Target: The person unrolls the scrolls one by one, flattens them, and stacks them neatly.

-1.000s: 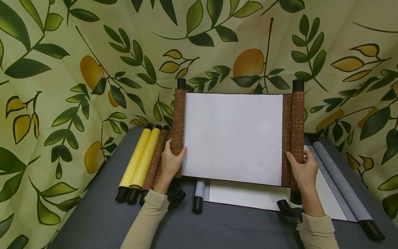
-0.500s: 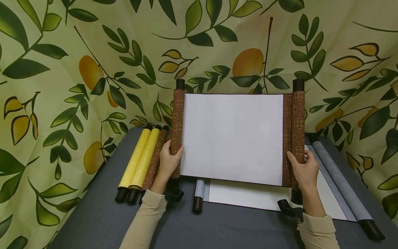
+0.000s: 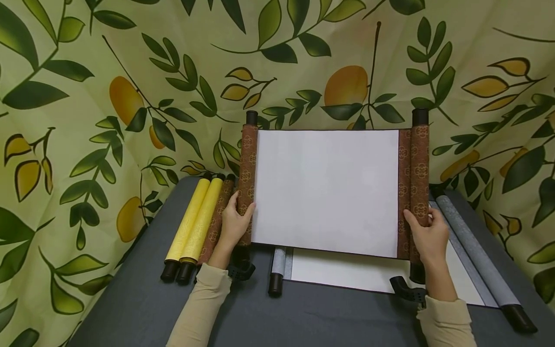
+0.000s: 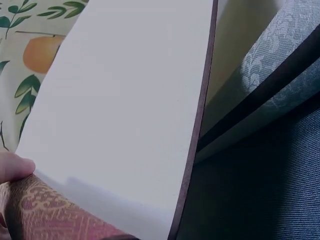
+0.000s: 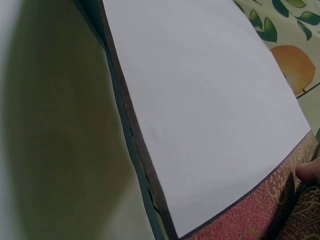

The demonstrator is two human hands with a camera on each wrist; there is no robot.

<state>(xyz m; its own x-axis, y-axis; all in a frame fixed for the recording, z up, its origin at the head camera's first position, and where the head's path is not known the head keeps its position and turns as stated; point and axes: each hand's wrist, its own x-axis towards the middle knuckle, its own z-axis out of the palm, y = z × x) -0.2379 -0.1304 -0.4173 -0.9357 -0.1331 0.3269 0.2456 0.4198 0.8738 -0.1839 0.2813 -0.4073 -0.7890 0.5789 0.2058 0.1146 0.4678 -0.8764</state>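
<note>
A brown patterned scroll with a blank white sheet (image 3: 327,193) is stretched open between both hands, raised above the table. My left hand (image 3: 236,222) grips its left roll (image 3: 248,164), thumb on the front near the sheet's edge. On the other side my right hand (image 3: 430,237) holds the right roll (image 3: 419,168), its thumb lying across the brown brocade. Black knobs cap the rolls' ends. In the left wrist view the left thumb (image 4: 17,167) presses by the brocade border; the right thumb (image 5: 307,172) shows at the edge of the right wrist view.
Beneath the raised scroll, a grey-blue scroll (image 3: 347,270) lies unrolled on the dark table (image 3: 303,318), its thick roll (image 3: 477,250) at the right. Two yellow rolled scrolls (image 3: 187,221) and a brown one (image 3: 217,221) lie at the left. A leaf-patterned cloth (image 3: 173,96) hangs behind.
My right hand has shifted slightly right with its roll, so a little more white sheet shows. The left hand moved slightly left with its roll.
</note>
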